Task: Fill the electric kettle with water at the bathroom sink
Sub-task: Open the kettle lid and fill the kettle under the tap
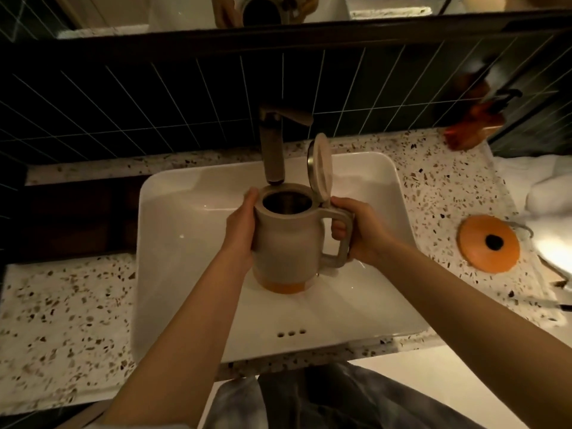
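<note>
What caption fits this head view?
Both hands, left hand and right hand, hold the open-lidded kettle under the faucet.

kettle (288, 243): matt beige shell, steel-lined inside | sink (173, 243): glossy white ceramic | worktop (62, 305): speckled terrazzo | faucet (272, 144): brushed metal

The kettle (288, 239) is cream with an orange bottom. It stands upright over the white sink (173, 243), lid (320, 168) flipped open, right under the tap (274, 150).

Speckled terrazzo counter (68, 320), dimly lit. Behind it: dark tiled wall (123, 97) with pale grout. Above the wall: mirror (93, 10). Below the counter's front edge: white floor (433, 382).
</note>
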Motion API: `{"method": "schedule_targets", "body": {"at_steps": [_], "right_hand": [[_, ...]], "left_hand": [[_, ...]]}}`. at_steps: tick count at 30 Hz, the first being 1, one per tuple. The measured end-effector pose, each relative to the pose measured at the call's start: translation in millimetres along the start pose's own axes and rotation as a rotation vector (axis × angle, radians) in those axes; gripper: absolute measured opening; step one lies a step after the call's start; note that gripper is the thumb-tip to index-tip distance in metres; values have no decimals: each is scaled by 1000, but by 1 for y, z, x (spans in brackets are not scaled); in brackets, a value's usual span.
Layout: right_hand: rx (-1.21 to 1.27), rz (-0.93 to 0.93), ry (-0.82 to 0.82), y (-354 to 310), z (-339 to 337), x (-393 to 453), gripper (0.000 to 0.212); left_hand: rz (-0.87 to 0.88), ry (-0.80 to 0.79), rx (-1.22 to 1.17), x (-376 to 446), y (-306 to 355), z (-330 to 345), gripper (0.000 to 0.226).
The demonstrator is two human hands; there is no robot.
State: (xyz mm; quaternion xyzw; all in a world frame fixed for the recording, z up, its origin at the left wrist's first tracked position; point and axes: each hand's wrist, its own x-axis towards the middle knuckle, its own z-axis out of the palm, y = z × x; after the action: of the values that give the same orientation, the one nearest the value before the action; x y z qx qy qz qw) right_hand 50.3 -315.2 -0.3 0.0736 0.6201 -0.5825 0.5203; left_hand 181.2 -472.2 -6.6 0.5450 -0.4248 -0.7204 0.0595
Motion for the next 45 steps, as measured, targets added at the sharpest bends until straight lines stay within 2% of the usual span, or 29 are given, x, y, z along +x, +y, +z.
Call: {"method": "schedule_targets", "body": {"at_steps": [3, 6, 8, 12, 18, 24, 28, 31, 33, 34, 35, 36, 37, 41, 45], "right_hand": [[-21, -1, -15, -10, 9, 11, 29], [-62, -48, -5, -20, 15, 17, 32], [-128, -79, 29, -25, 18, 22, 31], [-215, -113, 83, -26, 16, 35, 24], [-285, -161, 101, -16, 12, 52, 29], [-257, -221, 133, -5, 12, 65, 29], [-264, -227, 163, 3, 11, 71, 48], [-259, -228, 156, 9, 8, 71, 41], [-276, -229, 143, 9, 7, 72, 34], [-281, -229, 141, 8, 8, 72, 31], [-285, -229, 141, 7, 8, 73, 30], [-289, -229, 141, 6, 8, 74, 29], [-291, -232, 140, 5, 7, 74, 29], [-280, -225, 150, 3, 7, 77, 29], [-275, -203, 190, 2, 7, 79, 29]], "left_hand": [[-7, -38, -31, 14, 8, -3, 52], [17, -84, -106, 22, 18, -2, 31], [18, -55, -157, 25, 21, 0, 20], [27, 3, -194, 29, 17, 1, 20], [103, -23, -170, 37, 12, 0, 7], [158, -19, -7, 45, 4, -8, 11], [173, -15, 26, 45, -2, -11, 15], [172, -2, 70, 47, -6, -14, 21], [185, 21, 69, 45, -7, -14, 14], [187, 34, 65, 45, -8, -14, 18], [209, 56, 77, 44, -7, -13, 39], [262, 96, 123, 41, -3, -11, 55], [359, 142, 196, 40, 3, -8, 61], [814, 167, 453, 41, 37, 8, 54], [1113, 93, 738, 46, 67, 29, 53]]}}
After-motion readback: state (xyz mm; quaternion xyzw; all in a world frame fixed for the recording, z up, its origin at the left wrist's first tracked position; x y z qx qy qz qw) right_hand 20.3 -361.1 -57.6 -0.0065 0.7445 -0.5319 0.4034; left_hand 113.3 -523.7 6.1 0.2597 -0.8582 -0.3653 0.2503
